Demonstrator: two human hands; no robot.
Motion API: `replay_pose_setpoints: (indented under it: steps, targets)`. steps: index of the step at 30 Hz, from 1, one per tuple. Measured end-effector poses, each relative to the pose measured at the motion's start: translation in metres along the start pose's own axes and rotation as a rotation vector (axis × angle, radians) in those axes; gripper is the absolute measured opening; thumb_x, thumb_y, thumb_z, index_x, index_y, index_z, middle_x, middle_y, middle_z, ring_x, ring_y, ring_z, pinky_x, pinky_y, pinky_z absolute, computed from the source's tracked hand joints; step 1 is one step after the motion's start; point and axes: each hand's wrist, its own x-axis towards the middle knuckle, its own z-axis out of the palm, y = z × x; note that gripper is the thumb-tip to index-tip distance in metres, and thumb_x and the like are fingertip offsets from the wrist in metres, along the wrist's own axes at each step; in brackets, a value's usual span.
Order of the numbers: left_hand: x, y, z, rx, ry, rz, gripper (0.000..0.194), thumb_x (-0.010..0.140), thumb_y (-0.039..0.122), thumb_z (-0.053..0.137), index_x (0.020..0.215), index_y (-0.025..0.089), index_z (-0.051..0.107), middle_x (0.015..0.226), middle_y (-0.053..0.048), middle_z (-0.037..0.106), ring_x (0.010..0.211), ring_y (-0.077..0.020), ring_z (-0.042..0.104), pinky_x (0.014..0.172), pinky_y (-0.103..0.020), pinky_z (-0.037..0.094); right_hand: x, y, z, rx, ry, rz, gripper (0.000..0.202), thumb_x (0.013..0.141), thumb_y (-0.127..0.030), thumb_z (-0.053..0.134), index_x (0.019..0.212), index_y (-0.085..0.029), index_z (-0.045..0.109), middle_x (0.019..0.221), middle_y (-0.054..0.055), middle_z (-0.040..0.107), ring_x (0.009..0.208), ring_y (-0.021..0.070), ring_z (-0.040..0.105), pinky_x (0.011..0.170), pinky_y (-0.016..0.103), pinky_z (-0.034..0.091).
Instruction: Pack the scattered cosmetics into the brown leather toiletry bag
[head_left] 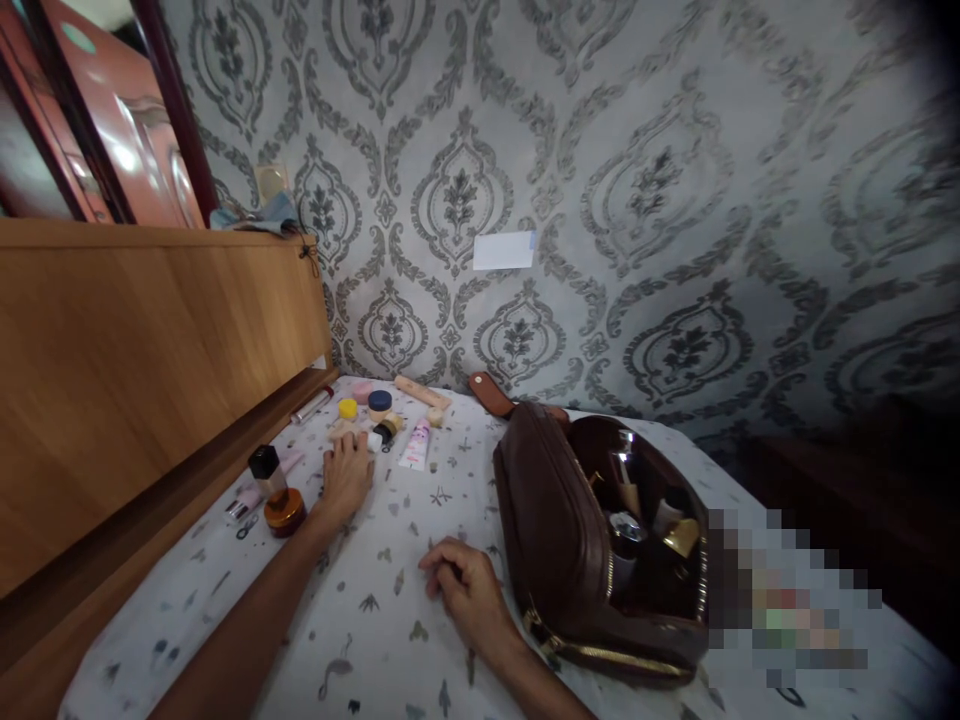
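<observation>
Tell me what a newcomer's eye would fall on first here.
Probably the open brown bag, big and dark on the right of the pale sheet. Next, the boldly patterned grey wallpaper filling the background. Then the left hand, left of centre, near a blue-lidded jar and a pink tube.

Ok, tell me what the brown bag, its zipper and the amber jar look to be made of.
Brown bag: leather or imitation leather, judging by its smooth, soft sheen.
Zipper: probably gold-toned metal, as its teeth glint.
Amber jar: glossy glass or plastic; its shiny, tinted surface leaves open which.
</observation>
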Motion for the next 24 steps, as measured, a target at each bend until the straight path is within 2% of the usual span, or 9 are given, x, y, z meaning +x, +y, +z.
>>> replay_pose_setpoints:
  steps: [20,24]
  targets:
    - [0.0022,-0.0058,0.0085,-0.101,-0.007,-0.010,0.037,0.091,0.020,0.048,0.128,0.018,0.045,0.125,-0.015,0.052,0.118,-0.0317,0.046,0.096,-0.046,0.039,0.0019,0.0015,-0.0010,-0.021,-0.028,0.009,0.023,0.072,-0.024,0.045,0.072,-0.017,0.067,0.055,0.000,0.057,0.047,0.0116,0.047,0.046,0.021,0.035]
    - [0.0040,-0.0091,0.0082,-0.158,-0.002,-0.024,0.038,0.093,0.028,0.049,0.129,0.019,0.044,0.126,-0.014,0.051,0.120,-0.0313,0.046,0.096,-0.045,0.039,0.0010,0.0016,-0.0004,-0.013,-0.020,0.005,0.023,0.072,-0.025,0.045,0.071,-0.017,0.066,0.055,0.000,0.057,0.046,0.0111,0.045,0.044,0.021,0.034]
